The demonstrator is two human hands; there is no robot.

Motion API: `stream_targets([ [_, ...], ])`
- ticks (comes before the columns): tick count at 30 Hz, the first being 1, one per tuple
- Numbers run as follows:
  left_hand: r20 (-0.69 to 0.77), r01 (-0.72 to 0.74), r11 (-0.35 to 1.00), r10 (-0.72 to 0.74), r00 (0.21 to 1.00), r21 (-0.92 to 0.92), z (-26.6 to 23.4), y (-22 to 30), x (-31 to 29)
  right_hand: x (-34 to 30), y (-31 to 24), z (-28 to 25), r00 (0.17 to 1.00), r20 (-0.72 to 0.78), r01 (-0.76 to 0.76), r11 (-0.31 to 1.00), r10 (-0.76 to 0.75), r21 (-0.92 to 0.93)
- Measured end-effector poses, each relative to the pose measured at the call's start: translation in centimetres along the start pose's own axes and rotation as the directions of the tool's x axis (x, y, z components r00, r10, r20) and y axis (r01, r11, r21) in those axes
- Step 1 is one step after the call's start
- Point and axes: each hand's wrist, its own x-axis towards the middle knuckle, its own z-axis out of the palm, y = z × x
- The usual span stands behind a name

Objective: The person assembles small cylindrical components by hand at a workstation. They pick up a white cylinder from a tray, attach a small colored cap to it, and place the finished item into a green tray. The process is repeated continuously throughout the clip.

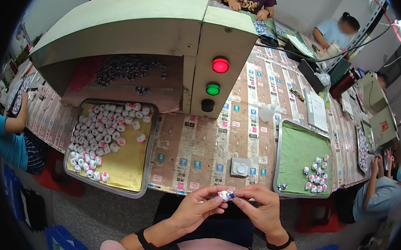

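Close to my body, just off the table's front edge, my two hands meet around one tiny work piece. Between the fingertips of my left hand (pixel 195 209) is a small white toy part (pixel 224 195) with pinkish-red spots. My right hand (pixel 260 209) pinches a small dark blue part (pixel 231 196) right against it; whether the two are joined cannot be made out. To the left, a metal tray (pixel 141 172) lined in yellow carries many white rounded parts (pixel 100 134). The green-lined tray (pixel 296 150) at right holds several white pieces (pixel 317 177) with red and blue bits.
A pale metal machine (pixel 225 43) with a red light and a green light stands behind the left tray, small dark parts inside its opening. A square block (pixel 240 167) sits near the front edge. Beyond are a white bottle (pixel 267 112) and a notebook (pixel 317 111). Other people work around the table.
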Motion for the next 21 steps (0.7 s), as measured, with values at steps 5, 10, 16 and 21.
stream_targets([
  [5, 0.008, 0.005, 1.000, -0.005, 1.000, 0.019, 0.5, -0.4, 0.1, -0.3, 0.4, -0.4, 0.999, 0.041, -0.007, 1.000, 0.007, 0.020],
  [10, -0.035, -0.042, 0.990, 0.047, 0.998, 0.132, 0.2, -0.8, -0.1, -0.7, 1.1, -0.1, 0.999, 0.040, 0.026, 0.999, -0.028, 0.033],
  [16, -0.057, -0.041, 0.974, 0.055, 0.997, 0.222, 0.7, -0.7, 0.0, -0.9, 1.5, -0.3, 0.999, 0.051, -0.003, 0.997, -0.001, 0.078],
  [21, -0.011, -0.098, 0.984, 0.101, 0.995, 0.147, 2.7, -0.8, 0.0, -1.1, 1.0, -2.1, 0.998, -0.006, 0.063, 0.990, -0.063, 0.129],
])
